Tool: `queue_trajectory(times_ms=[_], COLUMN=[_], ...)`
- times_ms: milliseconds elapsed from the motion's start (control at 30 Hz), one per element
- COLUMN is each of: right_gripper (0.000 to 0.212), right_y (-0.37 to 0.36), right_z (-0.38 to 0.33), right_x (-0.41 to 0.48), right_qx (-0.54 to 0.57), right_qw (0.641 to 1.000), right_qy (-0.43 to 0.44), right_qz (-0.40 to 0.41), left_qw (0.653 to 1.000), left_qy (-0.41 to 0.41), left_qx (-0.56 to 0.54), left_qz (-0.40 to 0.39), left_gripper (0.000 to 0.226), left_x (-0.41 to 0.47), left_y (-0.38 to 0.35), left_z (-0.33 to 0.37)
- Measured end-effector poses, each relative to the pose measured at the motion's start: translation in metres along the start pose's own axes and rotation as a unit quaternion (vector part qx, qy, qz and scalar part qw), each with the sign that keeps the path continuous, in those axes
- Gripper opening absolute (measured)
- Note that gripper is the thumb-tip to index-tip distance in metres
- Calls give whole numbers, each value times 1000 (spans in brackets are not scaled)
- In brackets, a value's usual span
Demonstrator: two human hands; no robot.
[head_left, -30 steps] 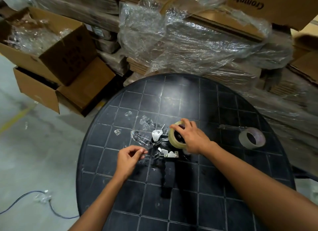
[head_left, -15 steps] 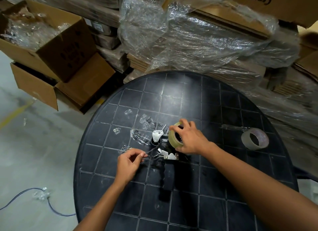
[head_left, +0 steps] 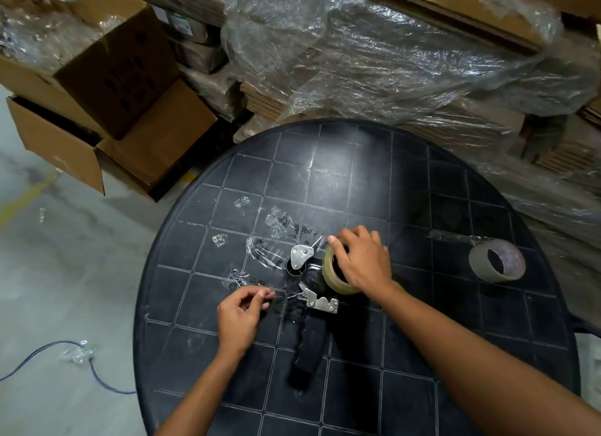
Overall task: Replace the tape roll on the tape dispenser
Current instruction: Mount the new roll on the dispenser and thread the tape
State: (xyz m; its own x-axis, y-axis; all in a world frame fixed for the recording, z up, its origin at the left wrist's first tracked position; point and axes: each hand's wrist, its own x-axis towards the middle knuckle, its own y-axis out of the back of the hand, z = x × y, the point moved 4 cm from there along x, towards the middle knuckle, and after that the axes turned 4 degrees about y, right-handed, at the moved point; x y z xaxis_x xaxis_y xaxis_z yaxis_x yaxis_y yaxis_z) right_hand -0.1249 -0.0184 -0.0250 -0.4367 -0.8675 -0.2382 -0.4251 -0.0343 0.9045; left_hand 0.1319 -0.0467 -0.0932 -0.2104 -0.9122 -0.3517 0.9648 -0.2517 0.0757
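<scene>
Surface: we work at a round dark gridded surface (head_left: 406, 387), with cartons and plastic wrap stacked at the far side.
Tape dispenser: the tape dispenser (head_left: 310, 308) lies near the middle, black handle pointing toward us, metal parts at its far end.
Tape roll: the clear tape roll (head_left: 331, 274) sits on the dispenser's right side.
Right hand: our right hand (head_left: 362, 261) covers the roll from the right, fingers curled over its top edge, gripping it.
Left hand: our left hand (head_left: 242, 315) is left of the dispenser, thumb and fingertips pinched narrow on a clear strip of tape (head_left: 279, 294).
Empty core: a grey cardboard core (head_left: 496, 265) lies on its side at the far right, well apart.
Scraps: crumpled clear tape scraps (head_left: 276, 221) lie just beyond the dispenser.
</scene>
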Motion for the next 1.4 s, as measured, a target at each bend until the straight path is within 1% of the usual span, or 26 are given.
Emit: queue_trajectory(times_ms=[100,300,433,567,667,733,800,900,1000,1133,1200,1300,1333,1400], right_gripper=[51,49,48,46,48,47,44,42,44,48,50,50,52,56], right_y=[-9,-22,-33,-33,-32,-27,-23,-31,-43,-43,-43,-46,-45,-42], right_z=[-3,2,8,14,10,4,-3,-15,-16,-13,-14,-17,-19,-17], right_x=[-2,3,7,7,8,11,12,3,-2,7,4,-8,-11,-9], right_qx=[-64,-96,-94,-72,-105,-117,-104,-70,-102,-92,-88,-112,-124,-110], right_qw=[998,995,995,996,994,993,994,997,993,993,993,992,991,991], right_qy=[11,20,15,19,28,14,5,27,52,69,59,49,54,59], right_qz=[12,17,20,40,6,-20,-11,3,15,-34,-50,-22,-21,-38], left_qw=[1000,999,995,987,978,971,964,954,952,950,947,946,945,945], left_qy=[-12,-16,-58,-86,-110,-122,-129,-140,-150,-153,-149,-140,-139,-126], left_qx=[7,39,77,138,174,202,228,260,264,268,282,290,292,294], left_qz=[12,1,-13,-13,-25,-41,-53,-50,-41,-38,-39,-35,-41,-70], left_gripper=[15,15,16,13,11,10,12,13,11,10,10,9,9,12], left_x=[5,13,15,18,13,10,11,14,16,15,13,13,14,16], left_y=[2,3,6,12,15,17,18,19,19,19,20,21,22,23], left_z=[-2,-10,-9,-3,9,16,19,21,18,17,17,16,15,13])
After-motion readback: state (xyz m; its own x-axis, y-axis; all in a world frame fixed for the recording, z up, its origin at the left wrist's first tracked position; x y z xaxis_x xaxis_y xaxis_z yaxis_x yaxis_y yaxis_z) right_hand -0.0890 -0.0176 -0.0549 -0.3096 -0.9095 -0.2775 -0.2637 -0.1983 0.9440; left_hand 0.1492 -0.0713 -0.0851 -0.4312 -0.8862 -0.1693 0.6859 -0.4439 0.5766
